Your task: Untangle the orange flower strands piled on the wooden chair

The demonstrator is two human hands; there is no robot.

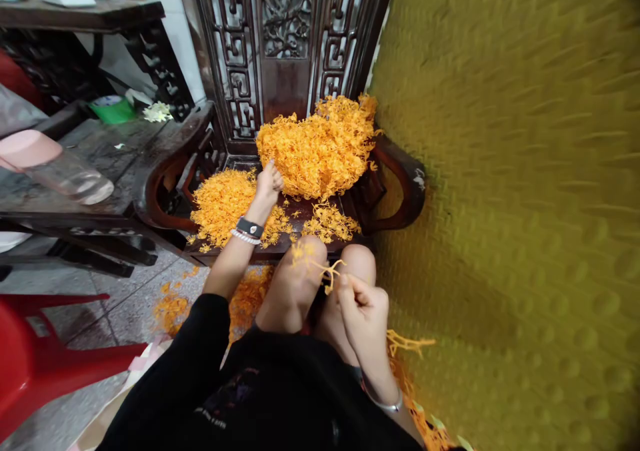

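Note:
A big heap of orange plastic pieces (315, 147) fills the back right of a dark carved wooden chair seat (295, 205). A flatter spread of orange pieces (223, 204) covers the seat's left side. My left hand (269, 183), with a dark watch and a bead bracelet at the wrist, reaches forward and touches the lower left edge of the big heap. My right hand (364, 309) is closed over my knees, pinching a strand of orange pieces (327, 272).
A large yellow studded surface (515, 204) fills the right side, blurred. A dark wooden table (75, 171) at left carries a clear bottle with a pink cap (55, 167) and a green tape roll (113, 109). A red plastic stool (35, 351) stands lower left. Orange pieces litter the floor (173, 307).

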